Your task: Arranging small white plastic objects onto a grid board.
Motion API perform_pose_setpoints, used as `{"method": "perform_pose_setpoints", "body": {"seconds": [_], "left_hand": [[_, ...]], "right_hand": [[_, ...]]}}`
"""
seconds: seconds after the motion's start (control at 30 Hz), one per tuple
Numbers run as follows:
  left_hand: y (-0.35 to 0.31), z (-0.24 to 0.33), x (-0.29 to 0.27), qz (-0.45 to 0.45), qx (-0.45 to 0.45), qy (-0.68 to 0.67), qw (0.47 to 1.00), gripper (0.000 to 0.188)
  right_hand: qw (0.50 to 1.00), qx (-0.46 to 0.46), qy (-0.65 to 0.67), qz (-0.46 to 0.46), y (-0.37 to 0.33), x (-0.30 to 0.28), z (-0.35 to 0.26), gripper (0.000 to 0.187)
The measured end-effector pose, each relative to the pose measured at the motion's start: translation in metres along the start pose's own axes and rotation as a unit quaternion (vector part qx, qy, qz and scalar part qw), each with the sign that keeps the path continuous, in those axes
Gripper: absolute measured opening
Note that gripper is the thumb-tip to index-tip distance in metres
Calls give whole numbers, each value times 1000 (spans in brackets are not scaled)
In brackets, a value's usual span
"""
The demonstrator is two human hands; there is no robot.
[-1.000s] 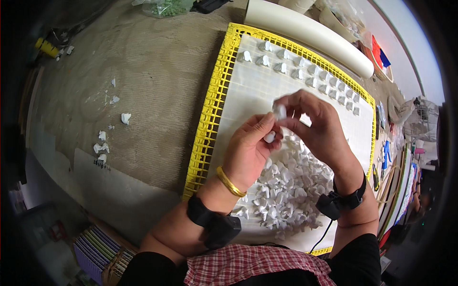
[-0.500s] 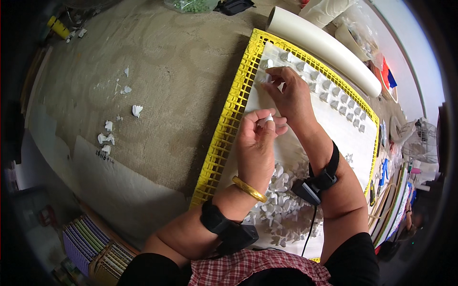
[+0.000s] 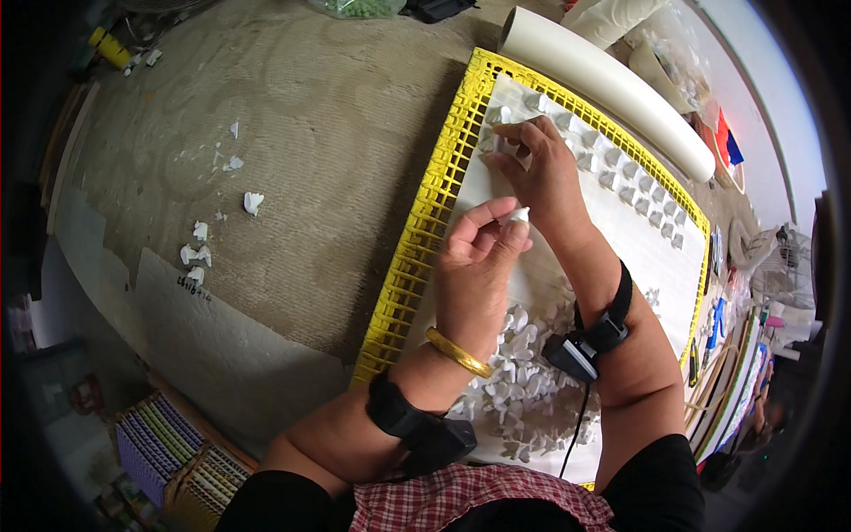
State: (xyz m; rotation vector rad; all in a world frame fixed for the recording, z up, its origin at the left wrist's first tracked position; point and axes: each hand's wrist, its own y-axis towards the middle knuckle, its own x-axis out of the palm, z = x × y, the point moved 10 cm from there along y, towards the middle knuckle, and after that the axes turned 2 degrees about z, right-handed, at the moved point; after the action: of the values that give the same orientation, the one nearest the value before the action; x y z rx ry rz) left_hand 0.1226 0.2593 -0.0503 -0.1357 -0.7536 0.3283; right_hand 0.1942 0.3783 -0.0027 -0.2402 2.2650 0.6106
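Observation:
A small white petal-shaped piece point(image 3: 519, 215) is pinched between the thumb and fingers of my left hand point(image 3: 480, 239), held above a white sheet point(image 3: 550, 253). Farther off, my right hand point(image 3: 542, 164) has thumb and forefinger at either side of another white piece point(image 3: 487, 142), down at the sheet's far left corner. Rows of similar white pieces point(image 3: 628, 195) stand along the sheet's far side. Close to my body, under and between my forearms, lies a loose pile of white petal-shaped pieces point(image 3: 523, 377). A yellow plastic grid tray point(image 3: 415, 226) carries the sheet.
Beyond the tray lies a thick white roll point(image 3: 612, 93). Left of it, scattered white fragments point(image 3: 253, 204) lie on the brown surface point(image 3: 301, 160). Tools, including a blue-handled one point(image 3: 716, 321), lie at the right. A black cable point(image 3: 578, 434) hangs from my right wrist strap.
My left hand has turned slightly and shifted right, lifting its white piece closer to the right wrist. The right hand stays nearly in place at the far left corner.

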Motion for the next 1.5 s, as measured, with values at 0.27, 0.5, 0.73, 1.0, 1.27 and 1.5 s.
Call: {"method": "perform_pose_setpoints", "body": {"seconds": [0.27, 0.5, 0.73, 1.0, 1.27, 1.5], "left_hand": [[1, 3, -7, 24, -27, -87, 996, 27], [-2, -6, 2, -6, -61, -125, 990, 12], [-2, 6, 3, 34, -9, -67, 997, 10], [-35, 10, 66, -230, 199, 428, 851, 16], [-73, -12, 89, -400, 227, 445, 768, 32], [-99, -33, 99, -492, 207, 460, 710, 65]], "right_hand": [[975, -22, 172, -140, -35, -41, -46, 25], [993, -65, 77, -61, -56, -55, -63, 29], [999, -4, 17, -27, -40, -60, -36, 29], [999, 27, -22, -30, -16, -29, 16, 26], [999, 22, -21, -31, -13, -18, 15, 24], [997, -4, -79, -16, -18, -35, 18, 24]]}}
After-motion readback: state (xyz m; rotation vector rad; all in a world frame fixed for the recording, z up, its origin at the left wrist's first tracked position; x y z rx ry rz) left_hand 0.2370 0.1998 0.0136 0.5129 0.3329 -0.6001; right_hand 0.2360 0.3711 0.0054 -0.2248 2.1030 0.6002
